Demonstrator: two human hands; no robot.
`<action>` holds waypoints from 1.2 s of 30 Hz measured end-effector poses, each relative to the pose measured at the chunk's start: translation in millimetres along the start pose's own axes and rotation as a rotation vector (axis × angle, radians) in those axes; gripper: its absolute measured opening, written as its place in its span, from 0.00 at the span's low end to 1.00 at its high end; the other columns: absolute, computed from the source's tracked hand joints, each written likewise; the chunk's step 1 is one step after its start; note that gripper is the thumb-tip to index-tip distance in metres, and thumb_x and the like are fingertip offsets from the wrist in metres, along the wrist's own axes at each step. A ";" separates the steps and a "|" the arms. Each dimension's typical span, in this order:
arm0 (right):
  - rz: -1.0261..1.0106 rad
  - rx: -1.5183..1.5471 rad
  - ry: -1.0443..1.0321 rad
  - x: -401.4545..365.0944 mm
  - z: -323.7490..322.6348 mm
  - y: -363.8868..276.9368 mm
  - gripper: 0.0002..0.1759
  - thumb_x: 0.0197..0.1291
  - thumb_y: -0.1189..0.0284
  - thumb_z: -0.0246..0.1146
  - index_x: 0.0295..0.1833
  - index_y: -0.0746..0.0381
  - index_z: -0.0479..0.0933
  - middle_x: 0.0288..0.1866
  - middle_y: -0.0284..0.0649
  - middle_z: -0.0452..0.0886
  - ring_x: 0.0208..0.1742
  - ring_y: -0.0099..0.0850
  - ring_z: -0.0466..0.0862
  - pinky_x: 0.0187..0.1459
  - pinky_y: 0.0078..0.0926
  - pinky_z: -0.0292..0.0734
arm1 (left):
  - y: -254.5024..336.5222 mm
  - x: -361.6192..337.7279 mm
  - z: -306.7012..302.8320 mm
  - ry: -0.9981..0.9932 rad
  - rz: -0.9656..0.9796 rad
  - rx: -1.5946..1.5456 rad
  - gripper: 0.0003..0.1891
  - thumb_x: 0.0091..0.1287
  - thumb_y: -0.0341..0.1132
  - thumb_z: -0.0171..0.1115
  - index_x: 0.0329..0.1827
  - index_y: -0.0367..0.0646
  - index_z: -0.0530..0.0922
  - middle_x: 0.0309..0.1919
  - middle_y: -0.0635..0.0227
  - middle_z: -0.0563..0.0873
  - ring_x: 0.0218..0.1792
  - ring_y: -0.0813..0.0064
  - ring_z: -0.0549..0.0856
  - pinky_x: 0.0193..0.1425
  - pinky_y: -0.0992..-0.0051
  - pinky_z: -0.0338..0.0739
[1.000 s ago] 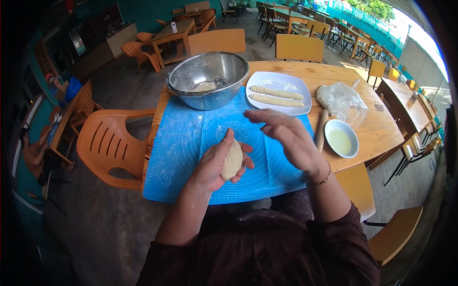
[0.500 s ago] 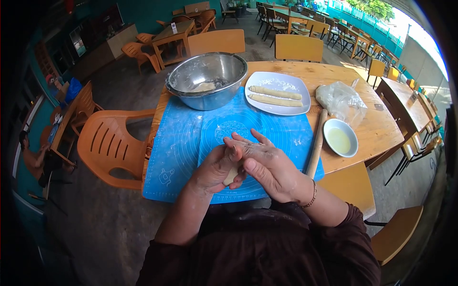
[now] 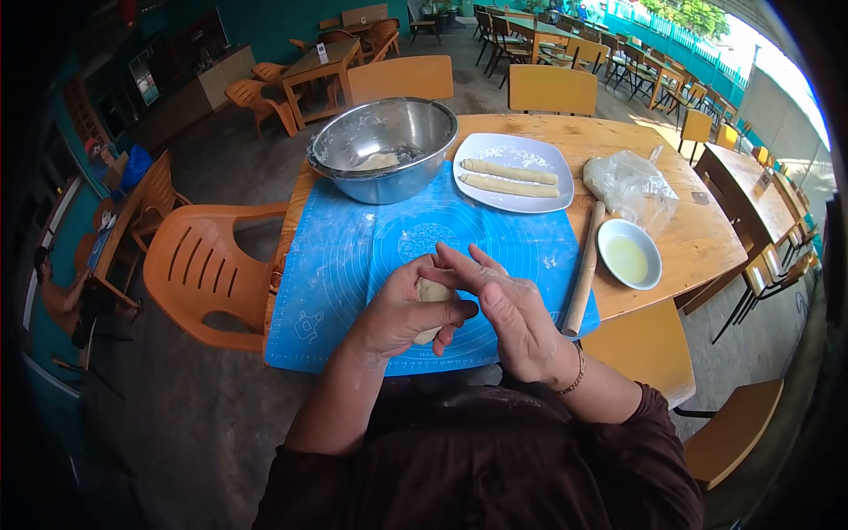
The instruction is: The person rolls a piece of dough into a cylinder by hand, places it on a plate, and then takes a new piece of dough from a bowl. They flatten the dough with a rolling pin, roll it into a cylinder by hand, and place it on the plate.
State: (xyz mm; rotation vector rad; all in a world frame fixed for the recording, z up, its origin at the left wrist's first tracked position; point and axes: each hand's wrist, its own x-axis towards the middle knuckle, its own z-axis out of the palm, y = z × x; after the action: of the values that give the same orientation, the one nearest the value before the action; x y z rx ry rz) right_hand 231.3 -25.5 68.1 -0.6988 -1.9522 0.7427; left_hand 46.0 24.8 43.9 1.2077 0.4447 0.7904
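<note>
A pale lump of dough (image 3: 431, 296) rests in my left hand (image 3: 402, 309), its fingers and thumb curled around it. My right hand (image 3: 515, 322) is held close on the right, fingers stretched out and their tips overlapping the left fingers at the top of the dough. Flour dusts both hands. Below them lies a blue silicone pastry mat (image 3: 336, 265) printed with circles and a ruler edge. Behind the mat, a white plate (image 3: 561, 168) bears two rolled dough strips (image 3: 512, 178) and loose flour.
A steel mixing bowl (image 3: 415, 128) with dough inside stands at the back left. To the right are a wooden rolling pin (image 3: 584, 274), a small bowl of yellowish liquid (image 3: 629, 256) and a plastic bag (image 3: 627, 185). Chairs surround the table; a person (image 3: 62, 296) sits far left.
My right hand has shifted slightly right and its palm has turned away from the left, uncovering more of the dough. My left thumb now lies across the dough.
</note>
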 end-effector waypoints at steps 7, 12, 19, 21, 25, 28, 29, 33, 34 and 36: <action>0.154 0.341 0.133 2.5 12.4 1.7 0.30 0.81 0.62 0.49 0.76 0.73 0.62 0.69 0.54 0.75 0.66 0.37 0.78 0.70 0.34 0.68 | -2.9 1.9 3.2 0.089 0.096 -0.081 0.11 0.76 0.39 0.62 0.51 0.41 0.76 0.27 0.68 0.82 0.22 0.78 0.83 0.21 0.77 0.76; 0.180 0.320 0.457 5.7 11.4 27.7 0.31 0.76 0.62 0.58 0.74 0.70 0.64 0.68 0.51 0.74 0.62 0.35 0.79 0.57 0.31 0.80 | -13.0 4.2 5.4 0.264 0.190 -0.330 0.20 0.82 0.51 0.47 0.56 0.44 0.74 0.33 0.66 0.83 0.33 0.71 0.85 0.41 0.65 0.82; 0.342 0.155 0.212 -1.6 33.9 27.9 0.31 0.61 0.72 0.73 0.68 0.64 0.73 0.52 0.41 0.77 0.46 0.26 0.81 0.46 0.22 0.79 | -31.1 5.2 25.1 0.491 0.476 -0.143 0.23 0.83 0.55 0.40 0.67 0.46 0.66 0.67 0.50 0.73 0.66 0.60 0.75 0.72 0.53 0.69; 0.433 0.314 0.264 2.5 21.4 25.2 0.25 0.60 0.75 0.72 0.63 0.63 0.77 0.48 0.38 0.77 0.42 0.24 0.78 0.43 0.21 0.77 | -29.9 2.1 25.8 0.406 0.467 -0.006 0.26 0.83 0.56 0.39 0.71 0.46 0.64 0.73 0.47 0.68 0.70 0.58 0.72 0.74 0.53 0.66; 0.263 0.056 0.030 10.1 -23.8 9.9 0.21 0.55 0.87 0.69 0.55 0.64 0.81 0.52 0.38 0.82 0.54 0.26 0.83 0.49 0.25 0.80 | -9.4 -4.9 8.9 0.393 0.200 -0.279 0.41 0.79 0.66 0.32 0.80 0.40 0.53 0.72 0.44 0.69 0.68 0.50 0.77 0.64 0.53 0.80; 0.087 -0.068 -0.199 14.6 -25.4 -3.2 0.29 0.46 0.87 0.67 0.58 0.63 0.82 0.59 0.47 0.84 0.59 0.44 0.83 0.60 0.37 0.76 | -11.9 -7.1 -7.2 -0.254 -0.154 -0.467 0.35 0.78 0.63 0.45 0.65 0.35 0.70 0.45 0.56 0.85 0.37 0.70 0.90 0.27 0.77 0.85; 0.088 -0.070 -0.197 14.7 -24.6 -8.3 0.29 0.46 0.87 0.67 0.58 0.63 0.82 0.59 0.47 0.84 0.59 0.44 0.83 0.60 0.37 0.76 | -17.0 -7.9 -6.2 -0.257 -0.154 -0.467 0.35 0.78 0.63 0.45 0.65 0.35 0.70 0.45 0.56 0.85 0.37 0.70 0.90 0.27 0.77 0.85; -0.014 -0.177 -0.072 14.2 -27.3 -3.7 0.27 0.57 0.80 0.64 0.65 0.67 0.77 0.70 0.54 0.77 0.67 0.48 0.79 0.69 0.40 0.70 | -15.5 -15.8 5.2 -0.122 -0.091 -0.209 0.19 0.68 0.36 0.73 0.54 0.35 0.76 0.29 0.70 0.83 0.22 0.86 0.78 0.20 0.83 0.72; 0.040 -0.130 0.082 13.1 -26.7 -1.4 0.26 0.62 0.77 0.63 0.67 0.68 0.75 0.70 0.56 0.76 0.70 0.50 0.76 0.71 0.41 0.67 | -12.5 -16.3 4.3 -0.081 -0.095 -0.044 0.17 0.68 0.36 0.73 0.52 0.36 0.77 0.27 0.72 0.82 0.21 0.86 0.78 0.20 0.84 0.72; 0.054 -0.199 0.209 9.9 -19.2 3.7 0.28 0.73 0.67 0.58 0.72 0.71 0.69 0.71 0.60 0.74 0.74 0.54 0.72 0.74 0.43 0.64 | -7.7 -17.6 6.6 -0.038 -0.097 0.122 0.16 0.68 0.36 0.73 0.49 0.36 0.77 0.25 0.73 0.81 0.20 0.86 0.78 0.20 0.84 0.72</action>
State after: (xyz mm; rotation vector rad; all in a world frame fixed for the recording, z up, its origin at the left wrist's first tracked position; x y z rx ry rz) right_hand 244.7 -11.7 78.6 -0.9148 -1.8359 0.4896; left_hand 41.2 6.3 37.0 1.3022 0.5219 0.6635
